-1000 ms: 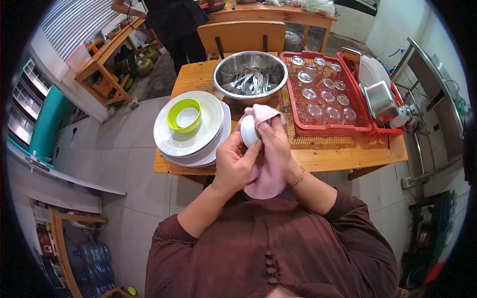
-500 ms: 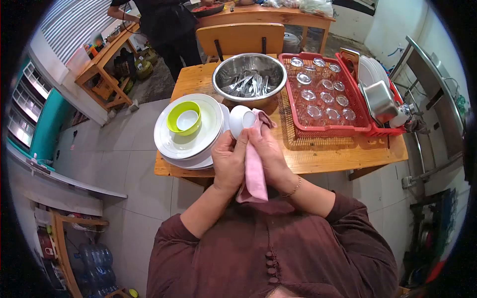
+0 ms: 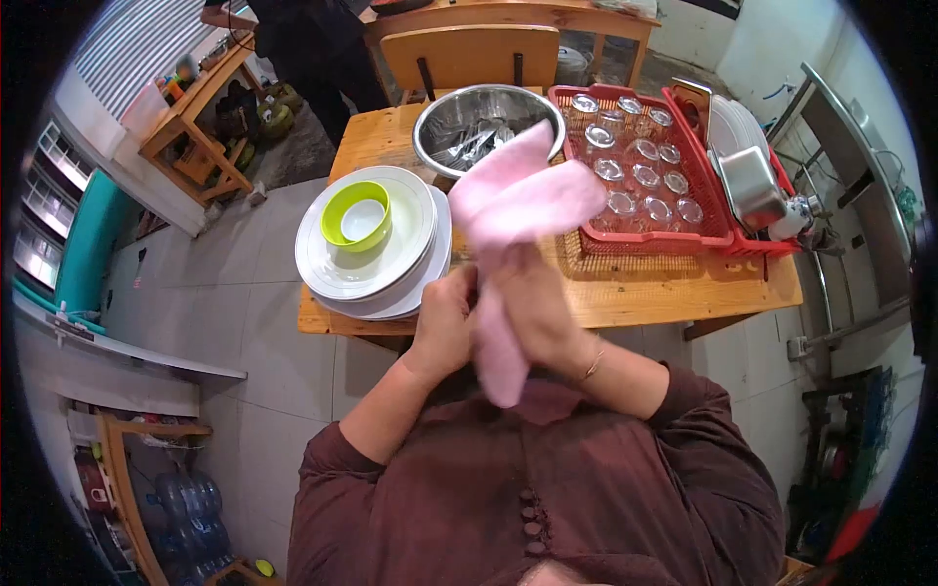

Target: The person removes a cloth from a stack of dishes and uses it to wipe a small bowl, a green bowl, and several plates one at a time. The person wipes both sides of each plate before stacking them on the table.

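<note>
A pink cloth (image 3: 528,200) is bunched in my right hand (image 3: 532,308), blurred by motion. Its upper folds flare over the front of the steel bowl, and a tail hangs down between my wrists. Close beside it, my left hand (image 3: 445,322) is closed with fingers curled; whatever it grips is hidden behind the cloth and the right hand. The small white bowl from earlier cannot be seen. Just left of my hands, a stack of white plates (image 3: 408,259) carries a lime green bowl (image 3: 332,227) with a smaller white bowl (image 3: 363,221) nested in it.
Behind the cloth stands a steel bowl (image 3: 430,156) of cutlery (image 3: 467,148). To the right, a red basket (image 3: 664,241) holds several upturned glasses (image 3: 645,176); another red rack (image 3: 762,244) has plates and a steel container (image 3: 752,190). A person (image 3: 313,49) stands beyond the wooden table (image 3: 625,303).
The pink cloth has swung up and spread out in my right hand, covering the place where the small white bowl showed. My hands stay close together. The view has shifted slightly.
</note>
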Motion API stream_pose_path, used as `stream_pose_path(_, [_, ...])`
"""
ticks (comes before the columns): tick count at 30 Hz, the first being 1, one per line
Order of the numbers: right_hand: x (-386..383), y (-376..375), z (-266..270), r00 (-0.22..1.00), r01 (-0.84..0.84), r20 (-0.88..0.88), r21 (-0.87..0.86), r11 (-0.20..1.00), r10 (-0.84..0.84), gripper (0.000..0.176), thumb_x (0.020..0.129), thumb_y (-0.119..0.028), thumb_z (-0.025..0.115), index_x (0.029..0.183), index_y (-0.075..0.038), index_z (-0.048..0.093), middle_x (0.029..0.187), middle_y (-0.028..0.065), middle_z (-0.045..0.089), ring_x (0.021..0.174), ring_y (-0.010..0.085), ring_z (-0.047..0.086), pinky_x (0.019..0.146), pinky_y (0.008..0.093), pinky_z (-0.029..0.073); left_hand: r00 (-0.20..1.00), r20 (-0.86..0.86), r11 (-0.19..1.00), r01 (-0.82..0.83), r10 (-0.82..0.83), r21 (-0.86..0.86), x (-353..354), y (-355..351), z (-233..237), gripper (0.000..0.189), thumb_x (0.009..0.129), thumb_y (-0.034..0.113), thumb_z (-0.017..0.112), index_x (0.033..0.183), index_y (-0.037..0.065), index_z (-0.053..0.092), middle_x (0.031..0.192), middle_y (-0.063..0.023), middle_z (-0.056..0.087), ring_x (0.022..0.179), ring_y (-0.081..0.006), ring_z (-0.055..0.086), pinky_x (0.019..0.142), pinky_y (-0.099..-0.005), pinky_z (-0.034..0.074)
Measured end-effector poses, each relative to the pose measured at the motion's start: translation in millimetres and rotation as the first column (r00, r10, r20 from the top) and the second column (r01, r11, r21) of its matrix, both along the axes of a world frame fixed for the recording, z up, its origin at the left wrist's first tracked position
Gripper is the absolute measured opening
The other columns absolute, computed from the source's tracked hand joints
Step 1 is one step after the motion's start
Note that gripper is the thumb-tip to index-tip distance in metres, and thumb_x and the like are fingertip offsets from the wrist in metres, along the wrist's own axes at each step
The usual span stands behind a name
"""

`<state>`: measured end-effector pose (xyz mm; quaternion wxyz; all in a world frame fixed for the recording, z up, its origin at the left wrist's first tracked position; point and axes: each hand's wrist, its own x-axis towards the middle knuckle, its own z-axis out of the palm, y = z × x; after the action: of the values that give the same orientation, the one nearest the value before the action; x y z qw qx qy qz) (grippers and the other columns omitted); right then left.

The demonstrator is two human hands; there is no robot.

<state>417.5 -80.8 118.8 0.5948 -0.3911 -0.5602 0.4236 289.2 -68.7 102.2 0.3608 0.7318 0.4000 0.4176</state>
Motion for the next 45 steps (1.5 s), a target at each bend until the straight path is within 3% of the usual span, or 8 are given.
stream_pose_path(1, [-12, -9, -10, 0.999, -0.002, 0.037, 0.092, 0.996, -0.002, 0.033, 0.099, -0.017, 0.045, 0.126, 0.0, 0.054, 0.14, 0.0197, 0.039, 0.131, 0.0316, 0.036, 0.112, 0.0425, 0.025, 0.869, 0.493, 0.87, 0.208, 0.046, -0.448, -5, 5, -16, 0.017, 0.094, 0.012, 0.058, 0.102, -0.001, 0.063, 0.095, -0.007, 0.066, 0.08, -0.0161, 0.061, 0.073, -0.0285, 0.051])
stream_pose_path(3, [-4, 4, -19, 0.855, 0.062, 0.467, 0.337, 0.939, -0.224, 0.042, 0.095, -0.013, 0.051, 0.135, 0.0, 0.043, 0.14, 0.0155, 0.041, 0.131, 0.0287, 0.037, 0.112, 0.0389, 0.025, 0.68, 0.733, 0.806, 0.426, 0.014, -0.411, 5, 6, -25, 0.037, 0.092, 0.01, 0.058, 0.127, 0.001, 0.049, 0.117, -0.0077, 0.055, 0.105, -0.017, 0.055, 0.089, -0.0272, 0.047])
stream_pose_path(6, [-13, 17, -11, 0.951, 0.013, -0.309, 0.041, 0.999, 0.0, 0.035, 0.1, -0.023, 0.044, 0.121, 0.003, 0.055, 0.128, 0.0151, 0.052, 0.119, 0.0231, 0.05, 0.101, 0.0366, 0.042, 0.965, -0.259, 0.825, 0.116, 0.037, 0.553, 6, 4, 5, 0.036, 0.086, 0.007, 0.064, 0.12, 0.002, 0.055, 0.1, -0.011, 0.06, 0.098, -0.0242, 0.061, 0.085, -0.0291, 0.05])
stream_pose_path(8, [8, 34, -17, 0.843, -0.085, -0.537, -0.103, 0.991, 0.016, 0.041, 0.101, -0.032, 0.046, 0.12, 0.003, 0.056, 0.119, 0.0117, 0.059, 0.104, 0.02, 0.06, 0.092, 0.0333, 0.048, 0.916, -0.394, 0.807, 0.284, -0.069, 0.518, -4, 10, -26, 0.032, 0.082, 0.006, 0.067, 0.113, 0.001, 0.06, 0.096, -0.0145, 0.063, 0.092, -0.0293, 0.064, 0.082, -0.0319, 0.052])
stream_pose_path(12, [36, 57, -46, 0.869, -0.14, -0.483, -0.446, 0.884, -0.106, 0.043, 0.102, -0.035, 0.042, 0.118, 0.002, 0.057, 0.107, 0.0096, 0.065, 0.095, 0.0171, 0.063, 0.086, 0.0332, 0.052, 0.982, 0.14, 0.953, 0.078, -0.123, 0.294, 25, 5, -46, 0.039, 0.08, 0.006, 0.067, 0.117, -0.003, 0.06, 0.109, -0.019, 0.066, 0.102, -0.0345, 0.064, 0.09, -0.0381, 0.051])
stream_pose_path(31, [117, -63, -55, 0.933, 0.183, -0.309, -0.034, 0.982, -0.185, 0.033, 0.103, -0.025, 0.042, 0.117, 0.003, 0.054, 0.107, 0.0035, 0.06, 0.095, 0.0101, 0.056, 0.085, 0.026, 0.045, 0.576, -0.77, 0.891, 0.149, 0.275, 0.43, 44, 70, -127, 0.013, 0.081, 0.012, 0.055, 0.081, 0.002, 0.064, 0.084, -0.0167, 0.064, 0.096, -0.0338, 0.063, 0.093, -0.0486, 0.045])
stream_pose_path(39, [110, -60, -30, 0.927, 0.272, -0.23, -0.132, 0.953, -0.296, 0.042, 0.104, -0.032, 0.037, 0.118, 0.003, 0.054, 0.111, 0.0086, 0.061, 0.101, 0.0155, 0.058, 0.09, 0.0303, 0.046, 0.947, -0.281, 0.722, 0.083, 0.158, 0.687, 26, 48, -52, 0.019, 0.079, 0.005, 0.058, 0.096, -0.003, 0.06, 0.092, -0.0206, 0.062, 0.097, -0.0379, 0.062, 0.089, -0.0447, 0.048])
stream_pose_path(45, [106, -61, -5, 0.889, 0.234, -0.361, -0.175, 0.956, -0.283, 0.054, 0.104, -0.04, 0.032, 0.122, 0.006, 0.053, 0.117, 0.0145, 0.06, 0.109, 0.0218, 0.058, 0.096, 0.0353, 0.046, 0.496, -0.206, 0.513, -0.63, 0.844, 0.583, -97, 81, 52, 0.038, 0.08, 0.031, 0.072, 0.099, 0.0, 0.061, 0.092, -0.0158, 0.063, 0.088, -0.0339, 0.063, 0.075, -0.0444, 0.05])
